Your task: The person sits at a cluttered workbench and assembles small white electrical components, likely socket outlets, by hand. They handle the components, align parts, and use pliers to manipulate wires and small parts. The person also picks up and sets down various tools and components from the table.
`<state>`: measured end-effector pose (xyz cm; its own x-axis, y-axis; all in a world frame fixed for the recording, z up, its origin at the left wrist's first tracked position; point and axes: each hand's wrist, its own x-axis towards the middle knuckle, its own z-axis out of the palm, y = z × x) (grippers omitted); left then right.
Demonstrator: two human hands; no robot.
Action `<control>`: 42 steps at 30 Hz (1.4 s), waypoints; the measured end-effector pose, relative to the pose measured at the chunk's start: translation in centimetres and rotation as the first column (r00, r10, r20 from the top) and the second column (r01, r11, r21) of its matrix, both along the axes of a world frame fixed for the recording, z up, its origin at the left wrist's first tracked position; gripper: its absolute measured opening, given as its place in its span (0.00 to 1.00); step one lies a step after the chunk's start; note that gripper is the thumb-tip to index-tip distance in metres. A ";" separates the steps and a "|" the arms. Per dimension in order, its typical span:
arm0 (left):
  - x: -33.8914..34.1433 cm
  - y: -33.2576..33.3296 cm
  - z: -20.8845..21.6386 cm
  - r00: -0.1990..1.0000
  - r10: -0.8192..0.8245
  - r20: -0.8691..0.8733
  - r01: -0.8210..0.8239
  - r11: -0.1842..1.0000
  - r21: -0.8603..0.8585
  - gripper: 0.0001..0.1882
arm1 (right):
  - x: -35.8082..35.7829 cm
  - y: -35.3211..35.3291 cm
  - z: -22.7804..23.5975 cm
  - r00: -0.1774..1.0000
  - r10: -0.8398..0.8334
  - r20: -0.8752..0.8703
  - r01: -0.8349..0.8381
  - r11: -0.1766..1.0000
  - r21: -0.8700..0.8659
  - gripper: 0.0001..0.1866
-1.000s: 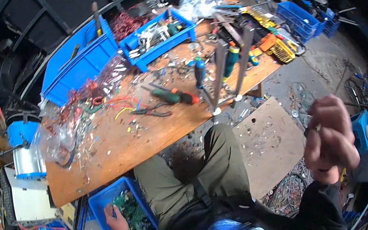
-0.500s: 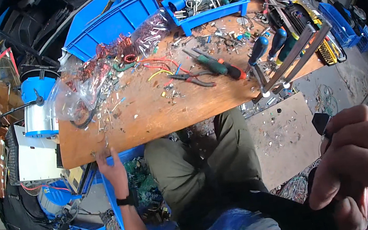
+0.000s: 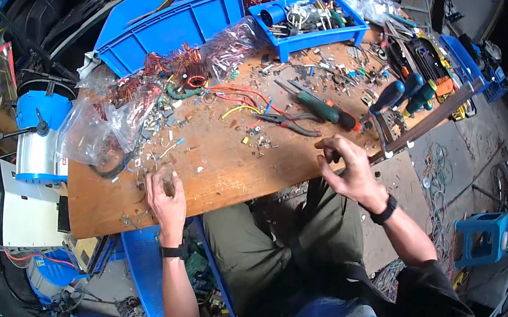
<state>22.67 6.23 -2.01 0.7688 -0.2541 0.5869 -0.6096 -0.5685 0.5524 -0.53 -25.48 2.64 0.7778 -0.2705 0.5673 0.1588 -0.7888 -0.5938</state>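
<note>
My left hand point(image 3: 167, 198) rests at the front edge of the wooden table point(image 3: 231, 182), left of the middle, its fingers bent and apart with nothing seen in them. Above the same edge, to the right, my right hand point(image 3: 351, 169) has its thumb and bent fingers apart, also with no object visible. Closest to it lie pliers point(image 3: 289, 124) with dark handles and a green-and-red handled tool point(image 3: 322, 106). Red and yellow wires point(image 3: 238, 104) reach toward the pliers. Small metal and plastic scraps point(image 3: 258, 141) are scattered between my hands and farther back.
A large blue bin point(image 3: 179, 30) and a smaller blue tray point(image 3: 318, 39) of metal parts stand along the back. Copper coils point(image 3: 194, 76) and plastic bags point(image 3: 84, 130) fill the left rear. Blue-handled tools point(image 3: 389, 94) stand at right. A blue crate point(image 3: 143, 278) holds green circuit boards below.
My right hand has come from close in front of the camera, at lower right, to the table edge, its fist now opened. My left hand has moved slightly farther in over the tabletop.
</note>
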 end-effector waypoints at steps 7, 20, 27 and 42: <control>0.0 0.4 -0.8 0.999 -0.016 0.052 0.017 1.000 -0.018 0.07 | 4.4 -1.0 -5.7 0.990 -0.136 -0.040 0.129 0.982 -0.140 0.13; 0.4 0.6 -0.7 0.998 0.008 0.059 -0.012 0.998 0.067 0.06 | 4.3 -0.4 -5.8 0.971 -0.224 -0.082 0.204 0.958 -0.201 0.14; 0.2 0.4 -0.5 1.000 0.024 -0.002 -0.024 0.995 0.095 0.07 | 4.5 -0.4 -5.6 0.973 -0.219 -0.069 0.199 0.956 -0.217 0.13; -0.3 -0.4 -0.2 0.995 0.060 0.081 -0.073 0.984 0.165 0.07 | 4.2 -1.0 -6.0 0.984 -0.170 -0.048 0.158 0.968 -0.195 0.15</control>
